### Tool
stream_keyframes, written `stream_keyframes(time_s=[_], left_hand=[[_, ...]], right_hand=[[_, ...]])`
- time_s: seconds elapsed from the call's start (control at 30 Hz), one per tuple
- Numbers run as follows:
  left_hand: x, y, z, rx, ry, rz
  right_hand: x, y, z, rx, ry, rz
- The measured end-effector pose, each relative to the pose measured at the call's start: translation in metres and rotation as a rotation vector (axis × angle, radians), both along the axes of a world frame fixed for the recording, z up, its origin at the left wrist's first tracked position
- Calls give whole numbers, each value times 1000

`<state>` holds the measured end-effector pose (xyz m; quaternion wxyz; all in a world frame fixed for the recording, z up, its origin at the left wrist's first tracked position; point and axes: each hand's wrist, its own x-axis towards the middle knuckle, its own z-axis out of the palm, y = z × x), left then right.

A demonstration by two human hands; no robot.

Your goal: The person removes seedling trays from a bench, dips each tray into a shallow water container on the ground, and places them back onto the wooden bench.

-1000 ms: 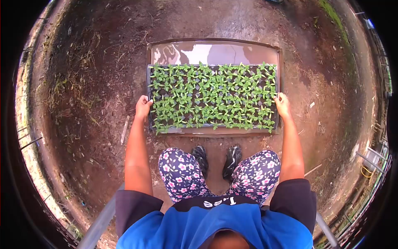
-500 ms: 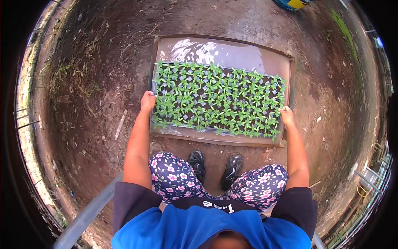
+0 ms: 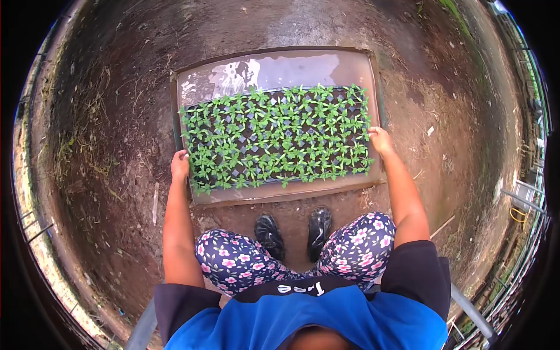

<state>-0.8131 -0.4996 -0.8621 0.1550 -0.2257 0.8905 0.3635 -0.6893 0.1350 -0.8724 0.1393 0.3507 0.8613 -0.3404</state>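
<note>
A dark plug tray [image 3: 287,133] full of small green seedlings [image 3: 324,116] lies in a wide, shallow basin [image 3: 291,195] of muddy brown water. At the tray's left end, my left hand [image 3: 180,165] is closed on the edge, beside the basin's left rim. My right hand [image 3: 380,140] pinches the opposite short end, its fingertips partly hidden by leaves. Both arms reach straight forward from my squatting body. The tray sits towards the near side, so a strip of water [image 3: 280,67] shows beyond it. How deep its underside sits in the water is hidden.
Bare brown soil [image 3: 116,134] surrounds the basin, with dry plant bits at the left. My black boots [image 3: 319,233] stand just behind its near rim. A thin stick [image 3: 156,203] lies left of my arm. Grey metal poles [image 3: 472,312] flank me at the bottom.
The view has turned, so the basin and tray appear further left and tilted the other way. A blue container at the top has left view. Both hands keep their hold.
</note>
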Motion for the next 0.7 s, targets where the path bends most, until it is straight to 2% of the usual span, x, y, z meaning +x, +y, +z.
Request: stream_keyframes(time_s=[0.07, 0.17, 0.27, 0.4, 0.7], left_hand=[[-1, 4, 6, 0, -28, 26], [-2, -8, -11, -20, -12, 21], [-1, -6, -8, 46, -30, 62], [-1, -7, -11, 74, -35, 64], [1, 4, 3, 95, -87, 90]], right_hand=[[-2, -7, 7, 51, -18, 33], [-4, -11, 14, 19, -10, 46], [-3, -4, 1, 33, 1, 53], [-5, -14, 18, 56, -45, 69], [-2, -7, 1, 76, -41, 101]])
